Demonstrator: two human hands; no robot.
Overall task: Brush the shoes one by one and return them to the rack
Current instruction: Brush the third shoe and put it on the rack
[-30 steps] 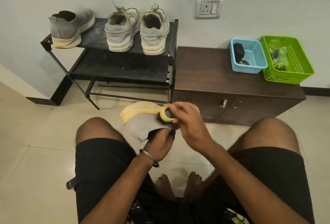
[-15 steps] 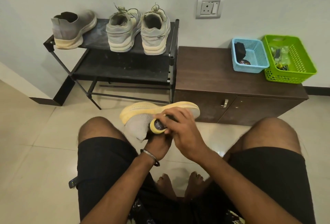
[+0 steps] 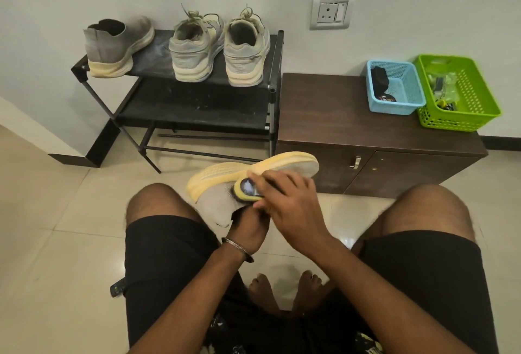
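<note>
I have the grey knit shoe (image 3: 225, 198) turned on its side above my lap, yellow sole (image 3: 253, 169) facing the rack (image 3: 197, 77). My left hand (image 3: 248, 229) is pushed into its opening from below, its grip mostly hidden, though it seems curled inside the shoe. My right hand (image 3: 284, 198) is clamped on the yellow brush (image 3: 248, 190), bristles against the upper just below the sole edge. Over the last second the brush has slid from the toe end back toward the heel, and the shoe has rolled so more sole shows; I judge this side is nearly covered. On the rack's top shelf stand its grey mate (image 3: 118, 43) and a laced pair (image 3: 220, 46). Right of the rack, the cabinet (image 3: 352, 117) carries a blue basket (image 3: 394, 91) and a green basket (image 3: 456, 94).
</note>
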